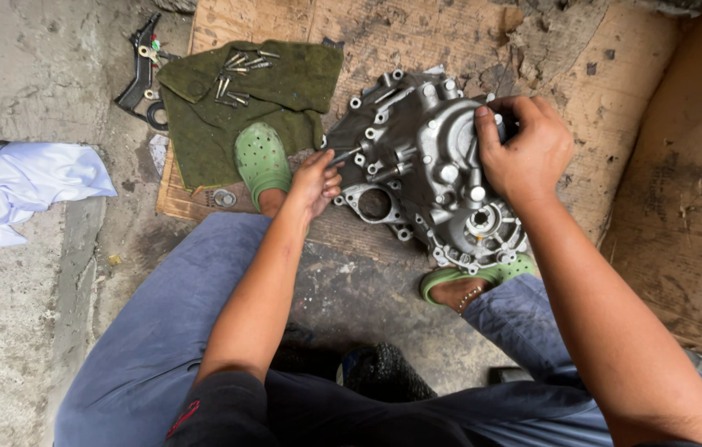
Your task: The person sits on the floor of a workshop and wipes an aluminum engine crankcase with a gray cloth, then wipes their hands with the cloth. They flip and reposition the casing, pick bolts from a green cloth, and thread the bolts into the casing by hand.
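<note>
Several bolts (239, 74) lie on a green cloth (285, 91) left of the metal engine casing (425, 165). The left hand (315, 182) pinches a bolt against the casing's left edge. The right hand (524, 149) clamps the casing's upper right rim, on cardboard (615, 99).

Bolts (239, 76) on green cloth (285, 91); white rag (20, 190).

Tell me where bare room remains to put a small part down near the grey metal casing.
Bare brown cardboard lies right of the grey metal casing, past the right hand. Bare concrete lies left of the green cloth. Crowded: the cloth's top carries silver bolts, and the left hand fills the gap between green clog and casing.
</note>
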